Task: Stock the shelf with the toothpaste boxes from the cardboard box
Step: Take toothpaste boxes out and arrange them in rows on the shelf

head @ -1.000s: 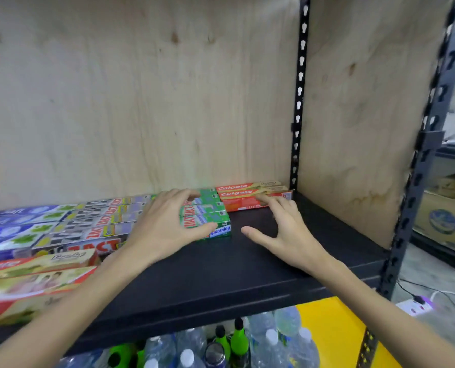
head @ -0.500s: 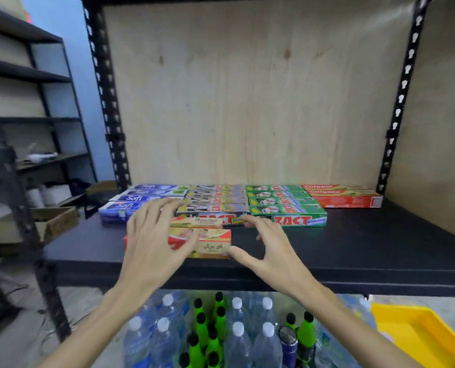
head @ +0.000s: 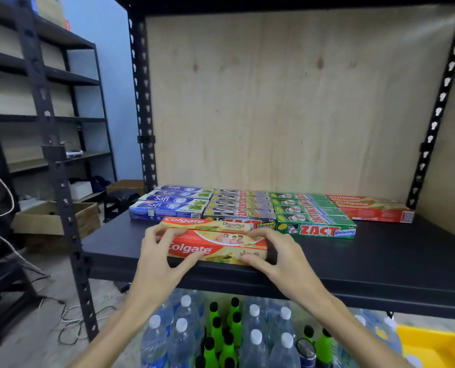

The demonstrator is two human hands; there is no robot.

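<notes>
I am seeing my left hand [head: 158,257] and right hand [head: 275,258] each pinching an end of the front red toothpaste box [head: 217,247], which is lying on the black shelf [head: 380,261] near its front edge; a second red box [head: 207,224] is lying just behind it; behind that, rows of boxes [head: 315,216] are sitting against the shelf's wooden back panel [head: 287,102].
</notes>
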